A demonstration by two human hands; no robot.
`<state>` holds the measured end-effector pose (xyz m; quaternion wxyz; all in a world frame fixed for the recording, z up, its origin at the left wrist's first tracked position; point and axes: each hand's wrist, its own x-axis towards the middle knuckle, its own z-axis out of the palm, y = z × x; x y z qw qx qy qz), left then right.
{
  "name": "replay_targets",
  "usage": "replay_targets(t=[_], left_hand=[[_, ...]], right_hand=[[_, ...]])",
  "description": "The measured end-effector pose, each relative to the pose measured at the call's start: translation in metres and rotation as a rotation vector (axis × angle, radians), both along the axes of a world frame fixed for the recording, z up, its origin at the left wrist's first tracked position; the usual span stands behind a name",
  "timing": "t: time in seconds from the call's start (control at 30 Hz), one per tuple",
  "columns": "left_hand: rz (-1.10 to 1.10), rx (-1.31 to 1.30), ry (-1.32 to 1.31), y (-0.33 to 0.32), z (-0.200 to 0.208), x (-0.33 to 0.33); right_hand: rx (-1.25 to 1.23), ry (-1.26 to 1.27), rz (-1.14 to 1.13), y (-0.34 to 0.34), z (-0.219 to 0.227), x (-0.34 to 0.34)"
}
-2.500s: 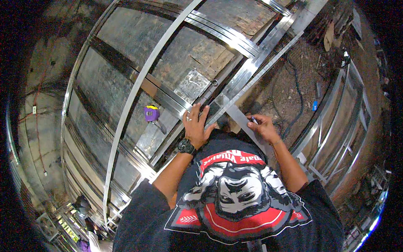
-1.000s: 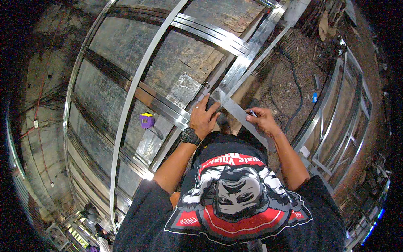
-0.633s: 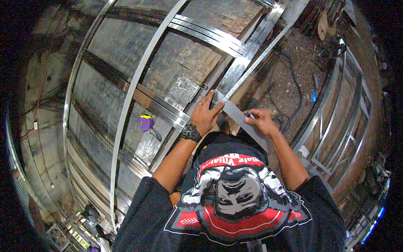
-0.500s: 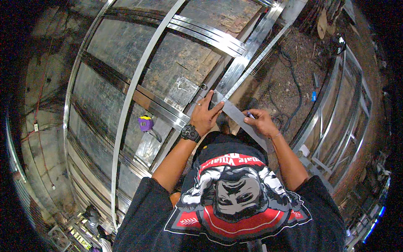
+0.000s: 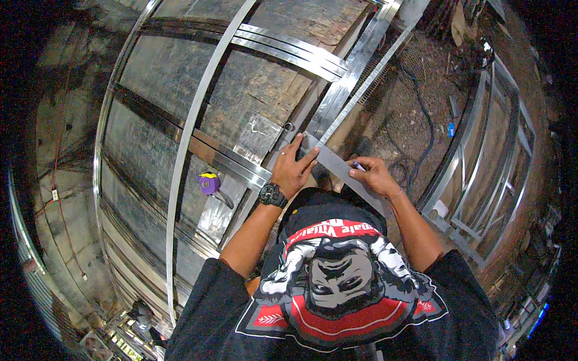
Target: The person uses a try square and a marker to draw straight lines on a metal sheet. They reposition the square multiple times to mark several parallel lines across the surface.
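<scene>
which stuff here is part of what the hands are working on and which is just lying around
In hand:
- flat metal strip, pressed down by the left hand
- blue-tipped marker in the right hand, at the strip
- metal frame under the strip

Lying about:
- purple tape measure
- black cable on the ground
- second frame

Frame rails crowd the hands; open dirt ground lies right.

Left hand slid up the metal strip.
</scene>
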<state>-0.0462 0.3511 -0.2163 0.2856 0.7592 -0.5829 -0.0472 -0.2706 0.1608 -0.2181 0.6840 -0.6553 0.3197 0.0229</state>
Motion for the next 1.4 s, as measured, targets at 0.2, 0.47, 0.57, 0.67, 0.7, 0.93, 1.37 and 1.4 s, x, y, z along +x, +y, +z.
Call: replay_targets(t=[0.2,0.47,0.57,0.67,0.7,0.93,1.37,1.4], left_hand=[[0.005,-0.022,0.02,0.0,-0.002,0.0],[0.004,-0.021,0.006,0.0,-0.002,-0.001],[0.002,-0.032,-0.027,0.0,-0.001,-0.001],[-0.001,-0.042,-0.042,-0.001,0.0,-0.001],[-0.002,-0.045,-0.042,-0.001,0.0,-0.001],[-0.007,-0.032,-0.012,0.0,0.002,-0.001],[-0.033,0.031,0.038,0.005,0.001,-0.005],[-0.035,0.027,0.035,0.005,0.001,-0.006]], right_hand=[[0.049,0.019,-0.001,-0.001,0.004,0.001],[-0.029,0.02,0.028,-0.002,0.006,0.002],[0.029,0.068,0.051,-0.004,0.011,0.002],[0.126,0.028,0.03,-0.011,-0.008,0.002],[0.18,0.025,0.01,-0.014,-0.017,0.004],[0.07,0.031,0.011,-0.013,-0.004,0.05],[0.054,0.05,-0.062,0.004,-0.022,0.044],[0.068,0.039,-0.08,0.005,-0.021,0.044]])
